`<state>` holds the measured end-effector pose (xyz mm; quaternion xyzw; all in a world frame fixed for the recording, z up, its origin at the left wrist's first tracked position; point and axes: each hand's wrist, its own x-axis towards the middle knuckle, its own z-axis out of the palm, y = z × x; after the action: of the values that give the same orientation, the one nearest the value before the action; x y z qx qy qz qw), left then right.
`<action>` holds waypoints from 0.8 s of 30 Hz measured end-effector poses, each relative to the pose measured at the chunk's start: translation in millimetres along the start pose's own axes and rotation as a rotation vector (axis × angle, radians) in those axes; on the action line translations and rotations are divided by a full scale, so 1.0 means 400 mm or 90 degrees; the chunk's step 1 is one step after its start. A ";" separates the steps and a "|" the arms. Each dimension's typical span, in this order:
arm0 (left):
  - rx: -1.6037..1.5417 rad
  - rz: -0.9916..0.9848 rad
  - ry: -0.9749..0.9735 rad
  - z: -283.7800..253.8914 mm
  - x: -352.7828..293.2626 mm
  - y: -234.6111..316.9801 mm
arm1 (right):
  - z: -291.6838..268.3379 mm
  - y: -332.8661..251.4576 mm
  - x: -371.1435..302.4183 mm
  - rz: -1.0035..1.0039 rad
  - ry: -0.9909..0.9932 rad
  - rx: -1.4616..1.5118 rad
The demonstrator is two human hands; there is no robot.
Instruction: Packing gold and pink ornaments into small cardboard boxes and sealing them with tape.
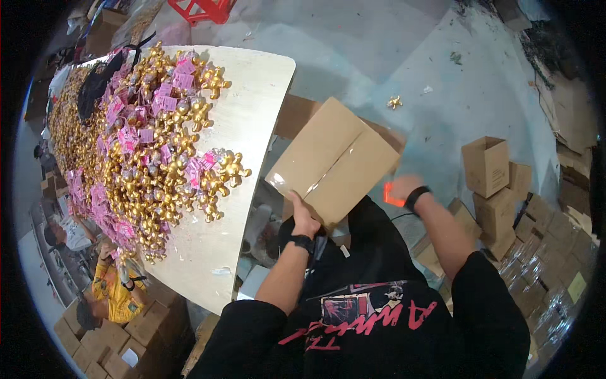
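Observation:
A brown cardboard box (pixel 338 161) sits tilted in front of me, with a seam down the middle of its upward face and shiny clear tape at its near left corner. My left hand (pixel 304 218) grips the box by its near edge, thumb on the face and the other fingers partly hidden. To the right of the box and apart from it, my right hand (pixel 407 188) is closed around an orange-red tool (pixel 392 194). Only part of that tool shows, so its kind is unclear.
The pale table (pixel 252 95) at left bears a big heap of gold bear-shaped figures (pixel 170 164) with pink tags. Cardboard boxes (pixel 489 167) stand at right. One gold figure (pixel 394 102) lies on the floor. Other people (pixel 123 297) work across the table. A red stool (pixel 202 9) stands far off.

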<state>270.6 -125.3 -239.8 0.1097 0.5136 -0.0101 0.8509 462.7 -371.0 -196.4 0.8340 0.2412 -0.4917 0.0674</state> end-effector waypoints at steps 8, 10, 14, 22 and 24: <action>0.157 0.138 0.191 -0.013 0.092 0.001 | -0.147 0.084 0.174 0.200 0.397 0.170; 0.173 0.160 0.147 0.004 0.080 0.010 | -0.114 0.046 0.174 0.219 0.358 0.173; 0.290 0.157 0.125 0.009 0.119 0.079 | -0.051 0.073 0.148 0.226 0.162 0.186; 0.785 0.503 -0.159 0.344 0.176 0.221 | 0.320 -0.068 0.044 0.007 -0.107 0.258; 0.747 0.403 -0.250 0.509 0.142 0.149 | 0.473 -0.112 0.088 -0.178 -0.001 0.330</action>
<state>482.6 -101.9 -187.8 0.6924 0.2032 -0.0569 0.6900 306.6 -386.1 -316.8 0.7817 0.2202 -0.5420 -0.2162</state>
